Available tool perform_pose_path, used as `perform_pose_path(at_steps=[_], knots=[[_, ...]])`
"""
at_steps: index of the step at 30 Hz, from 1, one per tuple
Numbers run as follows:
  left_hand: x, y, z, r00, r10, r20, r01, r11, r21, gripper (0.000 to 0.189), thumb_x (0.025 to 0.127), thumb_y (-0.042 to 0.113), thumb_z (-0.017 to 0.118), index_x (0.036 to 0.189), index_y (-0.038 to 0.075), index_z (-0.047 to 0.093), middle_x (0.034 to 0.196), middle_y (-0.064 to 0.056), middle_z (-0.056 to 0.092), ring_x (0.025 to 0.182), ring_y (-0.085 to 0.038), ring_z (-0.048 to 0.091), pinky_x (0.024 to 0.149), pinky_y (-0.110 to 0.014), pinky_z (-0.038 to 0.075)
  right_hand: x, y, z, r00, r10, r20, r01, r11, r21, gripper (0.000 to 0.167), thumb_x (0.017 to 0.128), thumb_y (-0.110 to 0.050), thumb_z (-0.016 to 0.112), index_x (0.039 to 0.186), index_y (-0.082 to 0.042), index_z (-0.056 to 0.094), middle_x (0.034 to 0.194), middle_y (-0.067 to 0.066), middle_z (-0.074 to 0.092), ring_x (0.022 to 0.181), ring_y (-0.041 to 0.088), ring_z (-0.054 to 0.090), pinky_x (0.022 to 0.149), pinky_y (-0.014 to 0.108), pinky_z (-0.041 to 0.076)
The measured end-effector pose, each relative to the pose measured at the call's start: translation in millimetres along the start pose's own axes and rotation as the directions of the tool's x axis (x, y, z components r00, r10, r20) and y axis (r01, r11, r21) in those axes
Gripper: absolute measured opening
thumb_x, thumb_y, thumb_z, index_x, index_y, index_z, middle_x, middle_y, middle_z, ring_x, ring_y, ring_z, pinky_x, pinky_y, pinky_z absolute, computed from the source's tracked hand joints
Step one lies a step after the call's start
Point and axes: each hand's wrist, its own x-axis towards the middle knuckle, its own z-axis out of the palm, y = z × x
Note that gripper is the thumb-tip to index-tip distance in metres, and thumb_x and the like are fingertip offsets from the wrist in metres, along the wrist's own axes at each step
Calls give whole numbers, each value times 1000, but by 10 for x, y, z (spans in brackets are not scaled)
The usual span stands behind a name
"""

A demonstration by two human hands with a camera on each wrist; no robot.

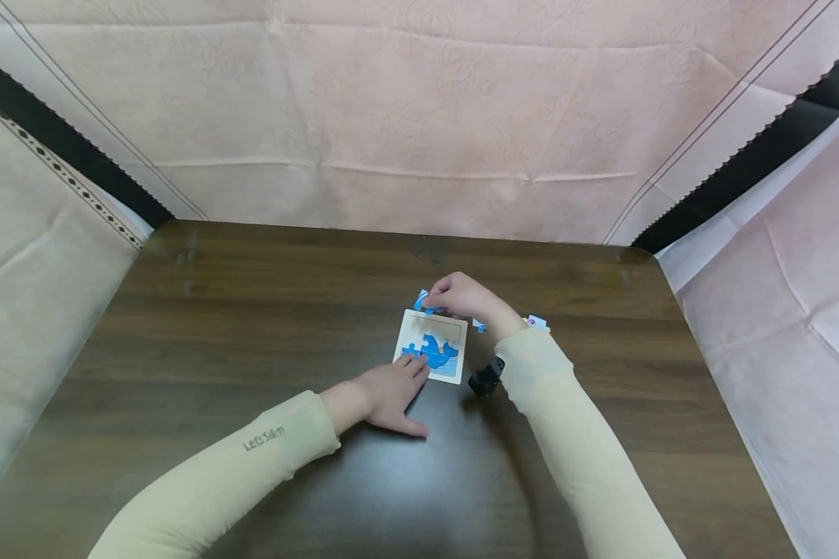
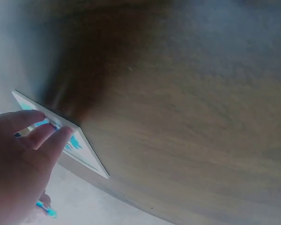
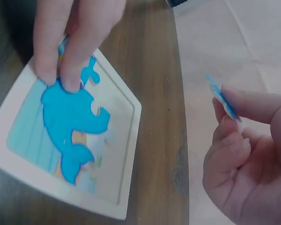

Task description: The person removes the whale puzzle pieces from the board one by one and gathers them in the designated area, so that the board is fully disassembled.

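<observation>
A square puzzle board (image 1: pixel 461 341) with a pale raised frame lies on the table, a blue whale picture (image 3: pixel 68 110) partly assembled inside it. My left hand (image 1: pixel 395 392) rests at the board's near left side, its fingertips pressing on the pieces there. In the right wrist view, those fingers (image 3: pixel 75 70) cover part of the whale near its eye. Just past the board's far edge, my right hand (image 1: pixel 464 299) pinches a thin blue puzzle piece (image 3: pixel 223 101) between thumb and fingers. That piece is seen nearly edge-on, so its picture cannot be made out.
Loose puzzle pieces lie right of the board: one (image 1: pixel 478 325) near its far right corner and another (image 1: pixel 537 321) beyond my right wrist. A black wrist camera (image 1: pixel 486 377) hangs under my right sleeve. Pale cloth (image 1: pixel 419 116) stands behind the brown wooden table (image 1: pixel 287 310).
</observation>
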Motion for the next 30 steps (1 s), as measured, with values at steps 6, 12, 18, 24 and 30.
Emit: perform_pose_path(at_steps=[6,12,18,24,30], knots=[[21,7,1,999,2,-37,0,999,42,89,83,67,49,145,6,32,153,-13,27,139,-28,28,110,-37,33,-47,119,-123,1000,6,17,-6,999,33,23,88,-31,64,93,-9,70,75,4,56,68,25,51,67,35,46],[33,-4,20,997,23,-71,-17,995,95,83,86,63,49,144,4,35,151,-13,31,137,-27,32,109,-36,35,-98,234,-218,998,40,41,-43,995,93,23,86,-25,67,96,-4,69,66,1,56,57,17,52,69,38,51],[33,-1,43,997,3,-76,5,995,105,78,88,57,52,144,6,36,151,-12,32,136,-26,33,108,-36,37,-162,335,-275,994,80,68,-91,980,176,24,86,-14,67,105,0,66,84,14,65,61,14,60,79,39,55],[25,30,41,994,15,-110,-1,992,126,72,89,53,53,142,6,39,147,-13,37,134,-27,37,108,-36,37,-244,484,-315,991,100,87,-114,978,177,26,86,-12,66,109,1,64,81,11,65,64,15,60,72,31,56],[9,48,62,983,66,-173,-40,988,146,68,88,52,55,139,7,43,141,-11,44,130,-27,41,106,-38,37,-320,692,-370,989,130,68,-138,983,121,23,86,-18,67,102,-2,61,79,10,64,64,17,54,59,25,47]])
